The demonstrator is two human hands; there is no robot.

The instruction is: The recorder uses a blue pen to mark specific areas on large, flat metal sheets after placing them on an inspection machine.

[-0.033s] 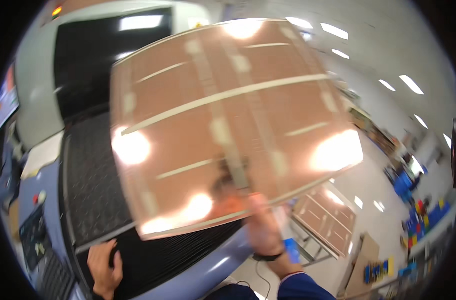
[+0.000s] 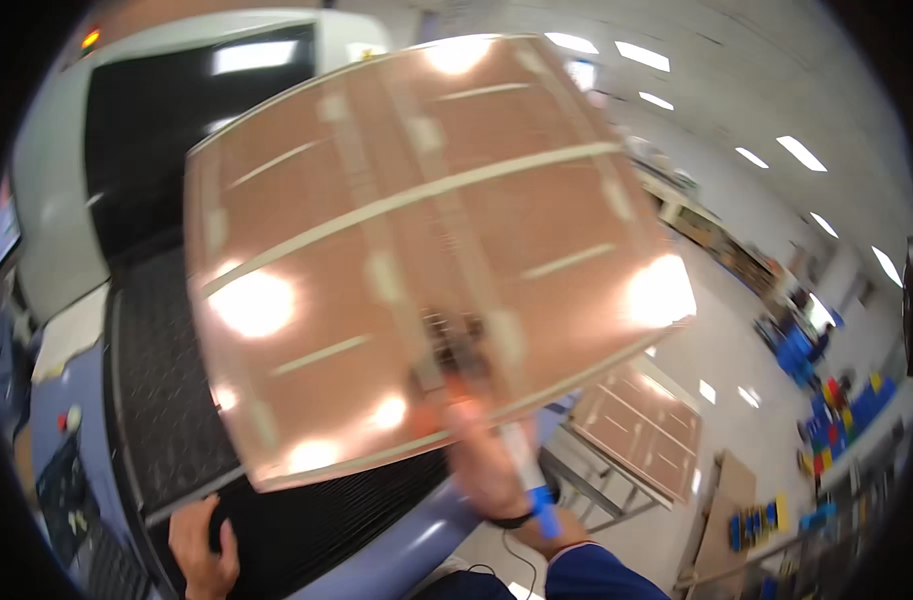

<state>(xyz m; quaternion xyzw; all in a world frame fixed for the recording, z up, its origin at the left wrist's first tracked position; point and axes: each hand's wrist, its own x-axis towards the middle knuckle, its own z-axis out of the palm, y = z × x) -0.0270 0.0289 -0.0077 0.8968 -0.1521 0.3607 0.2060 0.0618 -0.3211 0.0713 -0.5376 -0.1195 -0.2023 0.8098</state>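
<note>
2 hands: L hand (image 2: 204,550) empty, fingers loosely spread, by black bed (image 2: 161,390); R hand (image 2: 481,475) pinching near edge of copper-coloured panel (image 2: 406,235), held up. Step prob. one-handed handling; next move calls for steady edge grip. Further: 2nd panel (image 2: 641,430), R; machine (image 2: 51,190), L.

Copper-coloured panel (image 2: 426,215), one, tilted, lower edge in right hand (image 2: 484,475): chief obstacle, filling the middle. Machine hood (image 2: 56,190): barrier beyond it. Black bed (image 2: 161,370): open strip along the panel's left side. Left hand (image 2: 198,550): unloaded, narrow gap to the panel's corner. Right side: open room above floor (image 2: 721,335); second panel (image 2: 636,425) obstructing lower down.
</note>
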